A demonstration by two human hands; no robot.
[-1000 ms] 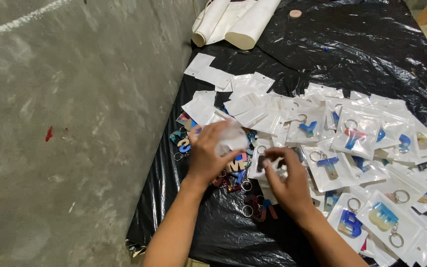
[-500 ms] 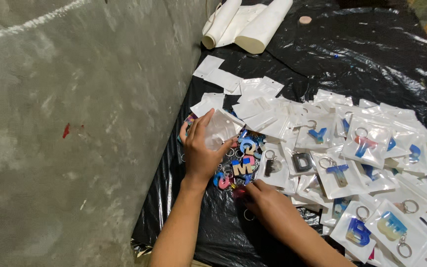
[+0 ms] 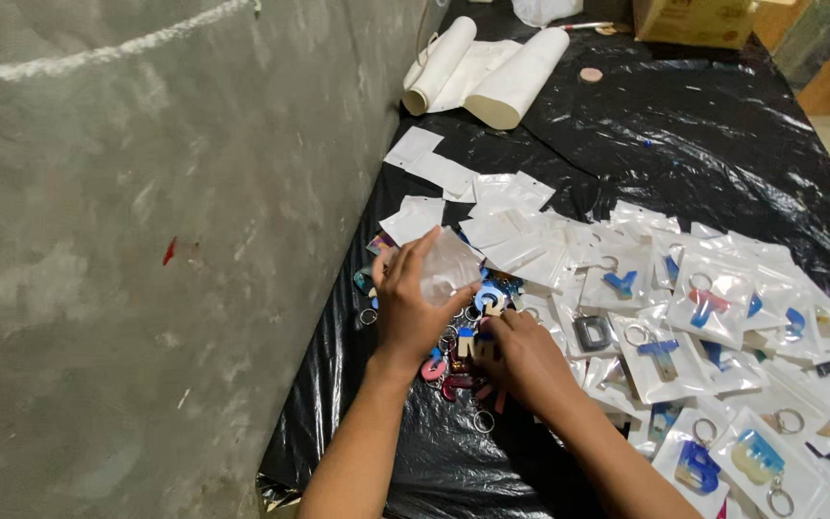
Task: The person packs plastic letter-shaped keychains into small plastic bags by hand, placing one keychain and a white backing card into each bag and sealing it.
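My left hand (image 3: 413,306) holds a small clear plastic pouch (image 3: 449,265) upright above a heap of loose letter-shaped keychains (image 3: 463,370) on the black plastic sheet (image 3: 703,135). My right hand (image 3: 521,360) reaches into that heap, its fingers closed around a keychain letter (image 3: 476,344) that they mostly hide. To the right lie many sealed pouches with letter keychains (image 3: 703,303) inside. Empty white pouches (image 3: 492,207) are spread just beyond my hands.
A grey concrete wall (image 3: 146,240) runs along the left edge of the table. Rolled white paper (image 3: 487,72) lies at the far end, with a cardboard box (image 3: 694,19) and a small round disc (image 3: 590,74) behind it.
My right hand left the packed pouches, went down to the loose keychains and then closed on a letter near my left hand. The left hand keeps the clear pouch raised.
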